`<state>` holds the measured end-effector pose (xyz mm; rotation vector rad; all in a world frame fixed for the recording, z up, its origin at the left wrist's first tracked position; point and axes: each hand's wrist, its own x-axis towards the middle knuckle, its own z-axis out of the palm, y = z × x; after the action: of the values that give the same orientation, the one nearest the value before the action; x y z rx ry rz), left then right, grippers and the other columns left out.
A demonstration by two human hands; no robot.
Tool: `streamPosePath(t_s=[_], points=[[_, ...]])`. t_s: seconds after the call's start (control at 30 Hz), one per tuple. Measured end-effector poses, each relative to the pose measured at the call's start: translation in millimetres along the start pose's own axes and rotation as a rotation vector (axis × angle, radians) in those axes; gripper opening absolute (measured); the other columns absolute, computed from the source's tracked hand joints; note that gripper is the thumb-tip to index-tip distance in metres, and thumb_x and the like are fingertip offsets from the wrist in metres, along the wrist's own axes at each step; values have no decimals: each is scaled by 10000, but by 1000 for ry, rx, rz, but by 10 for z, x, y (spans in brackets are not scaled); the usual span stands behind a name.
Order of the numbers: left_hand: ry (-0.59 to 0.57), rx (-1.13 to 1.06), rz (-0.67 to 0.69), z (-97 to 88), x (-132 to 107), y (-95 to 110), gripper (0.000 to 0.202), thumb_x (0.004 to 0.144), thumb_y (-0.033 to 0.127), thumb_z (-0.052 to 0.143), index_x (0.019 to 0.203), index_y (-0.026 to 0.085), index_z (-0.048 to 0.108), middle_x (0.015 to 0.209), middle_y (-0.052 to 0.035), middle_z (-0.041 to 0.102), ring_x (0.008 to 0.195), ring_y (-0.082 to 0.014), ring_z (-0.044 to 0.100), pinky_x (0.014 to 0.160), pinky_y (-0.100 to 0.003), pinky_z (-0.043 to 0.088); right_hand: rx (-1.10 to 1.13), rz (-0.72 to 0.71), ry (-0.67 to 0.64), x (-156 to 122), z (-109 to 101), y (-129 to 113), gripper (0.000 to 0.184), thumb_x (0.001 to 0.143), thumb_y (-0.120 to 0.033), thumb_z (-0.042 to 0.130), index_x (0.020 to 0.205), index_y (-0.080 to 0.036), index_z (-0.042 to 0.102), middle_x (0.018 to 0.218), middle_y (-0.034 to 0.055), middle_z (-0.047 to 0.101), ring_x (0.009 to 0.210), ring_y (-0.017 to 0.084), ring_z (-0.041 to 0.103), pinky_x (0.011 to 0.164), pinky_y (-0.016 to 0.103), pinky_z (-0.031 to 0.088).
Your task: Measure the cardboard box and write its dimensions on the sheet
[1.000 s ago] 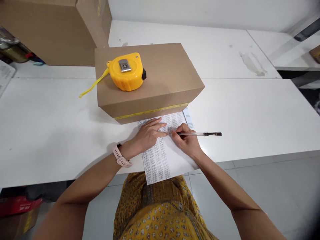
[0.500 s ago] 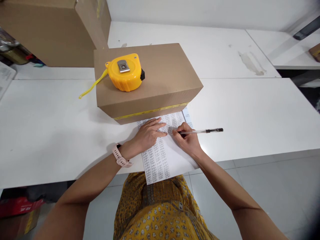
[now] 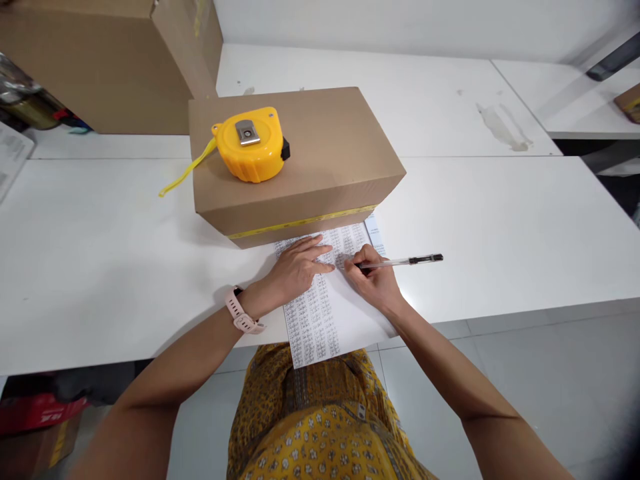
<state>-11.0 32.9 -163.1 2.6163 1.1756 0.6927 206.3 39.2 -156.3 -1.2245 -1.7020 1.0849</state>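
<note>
My right hand (image 3: 374, 277) pinches a clear pen with a black cap end (image 3: 415, 260), its tip down on a sheet of paper (image 3: 355, 317). Columns of small handwriting fill the left and upper parts of the sheet; its lower right is blank. Flat on the paper, with fingers spread, rests my left hand (image 3: 303, 267), just left of the pen tip. A pale pink watch band (image 3: 241, 312) circles my left wrist. The sheet's lower edge hangs past the table edge, and its top meets the closed cardboard box (image 3: 320, 147). A bluish printed sheet (image 3: 374, 233) peeks out behind it.
On the box lies a yellow tape measure (image 3: 253, 147) with a yellow strap. Behind on the left stands a larger cardboard box (image 3: 125, 73). The white table (image 3: 475, 220) ends in front of my body. A red package (image 3: 40, 412) sits below at left.
The top end of the pen has shifted slightly to the left. My left hand, the paper and the box look the same.
</note>
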Motion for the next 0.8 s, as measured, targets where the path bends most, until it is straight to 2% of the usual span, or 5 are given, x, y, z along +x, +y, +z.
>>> streamPosePath(t_s=[0.43,0.8], points=[[27,18,17,10,0,-7,473,842,-85,527,1008,254,812,1284,-55,731,1296,-266,629,1044,-473,568,16,17,43,4,-2,11,258,847,-307,646,690,-241,452,590,-60,432,544,106,375,523,280,300],[45,23,32,14,-5,-10,444,866,-71,532,997,245,815,1278,-67,732,1297,-263,630,1047,-472,566,19,-21,35,3,14,31,240,834,-267,634,684,-239,450,573,-73,406,508,92,345,491,269,263]])
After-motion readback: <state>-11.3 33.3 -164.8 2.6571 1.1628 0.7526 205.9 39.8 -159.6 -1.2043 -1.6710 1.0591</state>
